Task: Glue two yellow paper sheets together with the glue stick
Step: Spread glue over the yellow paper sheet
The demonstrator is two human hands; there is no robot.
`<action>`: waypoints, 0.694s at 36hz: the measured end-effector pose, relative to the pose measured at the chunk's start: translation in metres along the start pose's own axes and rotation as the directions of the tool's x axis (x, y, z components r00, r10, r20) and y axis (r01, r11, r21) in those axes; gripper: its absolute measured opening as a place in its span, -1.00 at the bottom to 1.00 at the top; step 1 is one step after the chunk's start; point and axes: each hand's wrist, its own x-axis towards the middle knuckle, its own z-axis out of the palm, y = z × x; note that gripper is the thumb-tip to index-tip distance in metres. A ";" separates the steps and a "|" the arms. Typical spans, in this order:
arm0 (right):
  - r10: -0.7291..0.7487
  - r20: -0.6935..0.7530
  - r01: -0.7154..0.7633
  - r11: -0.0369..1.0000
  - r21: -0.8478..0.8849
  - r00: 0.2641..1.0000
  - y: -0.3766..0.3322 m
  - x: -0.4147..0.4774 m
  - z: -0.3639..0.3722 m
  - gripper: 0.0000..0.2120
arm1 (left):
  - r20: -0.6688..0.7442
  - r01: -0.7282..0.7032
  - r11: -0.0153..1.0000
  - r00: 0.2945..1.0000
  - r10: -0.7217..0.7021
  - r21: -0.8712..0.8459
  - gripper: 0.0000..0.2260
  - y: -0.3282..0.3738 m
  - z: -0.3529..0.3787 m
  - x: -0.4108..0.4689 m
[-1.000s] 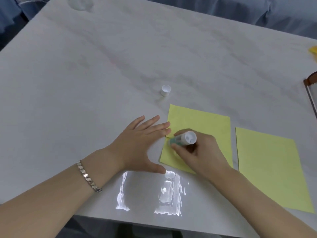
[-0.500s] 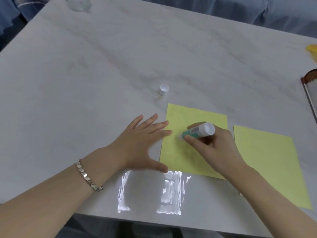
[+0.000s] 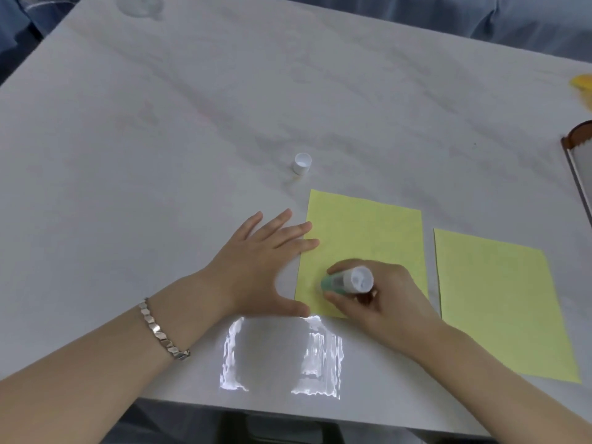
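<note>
Two yellow paper sheets lie flat on the white marble table [image 3: 160, 155]. The left sheet [image 3: 368, 232] is under both hands; the right sheet [image 3: 499, 296] lies apart from it, untouched. My right hand [image 3: 381, 299] grips the glue stick [image 3: 347, 281], green end pressed down on the near left part of the left sheet. My left hand [image 3: 259, 261] is spread flat, fingertips and thumb resting on the sheet's left edge. The glue stick's white cap [image 3: 302, 163] stands on the table beyond the sheet.
A brown-rimmed object [image 3: 579, 161] pokes in at the right edge, with something yellow [image 3: 583, 86] behind it. A clear glass item [image 3: 141, 4] stands at the far left corner. The table's near edge runs just below my forearms.
My right hand has slid the glue stick back toward me, from the sheet's middle to its near left part. My left hand has stayed in place on the left edge.
</note>
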 end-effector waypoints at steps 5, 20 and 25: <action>0.082 -0.138 -0.074 0.995 0.060 0.987 0.006 0.008 -0.005 -0.86 | 0.016 0.011 1.000 1.000 -0.011 -0.007 -0.11 0.000 0.000 0.002; 0.074 -0.115 -0.068 0.996 0.052 0.991 0.009 -0.004 -0.007 -0.87 | 0.028 0.009 1.000 1.000 -0.009 -0.001 -0.09 0.000 -0.001 0.001; 0.008 -0.017 -0.008 1.000 -0.005 1.000 0.007 -0.012 -0.005 -0.93 | 0.035 0.009 1.000 0.999 -0.009 -0.006 -0.09 0.000 -0.002 0.000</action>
